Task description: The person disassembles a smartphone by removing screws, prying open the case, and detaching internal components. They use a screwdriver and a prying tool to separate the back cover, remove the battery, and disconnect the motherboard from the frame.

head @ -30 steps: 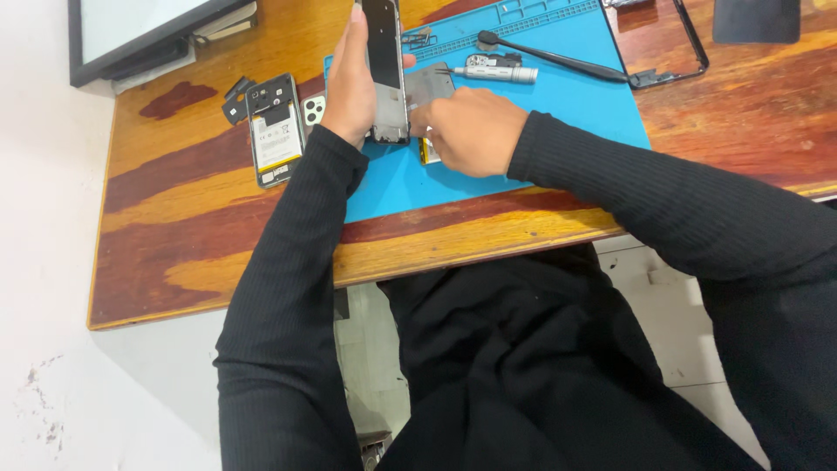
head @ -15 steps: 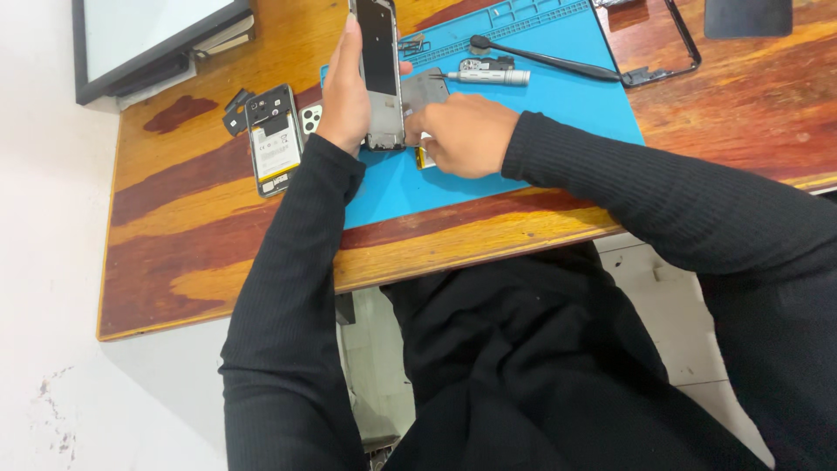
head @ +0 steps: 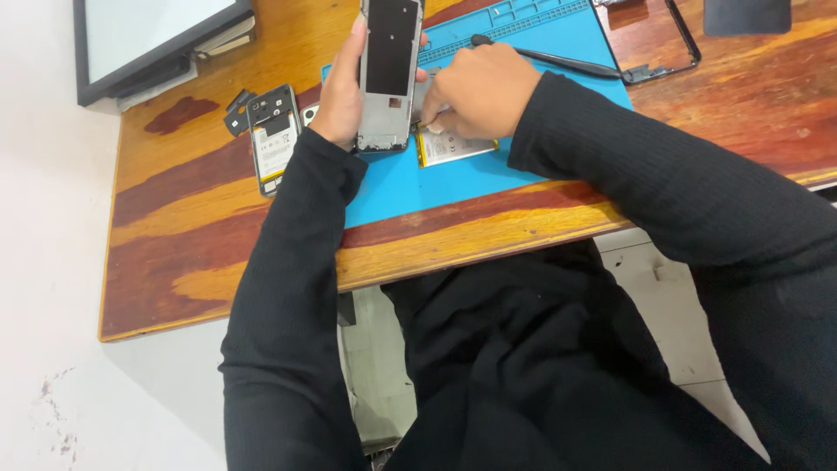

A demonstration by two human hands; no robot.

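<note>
Left hand grips the grey rectangular phone frame upright, long axis pointing away. Right hand, fingers curled shut, pinches at the flat yellow-edged battery just below its fingertips.

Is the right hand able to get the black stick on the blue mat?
Probably yes. The right hand sits on the blue mat just below the black stick, with nothing between them, though its fingers are busy at the flat battery.

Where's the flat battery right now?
In the head view, the flat battery lies on the blue mat, just under the right hand, right of the phone frame.
</note>
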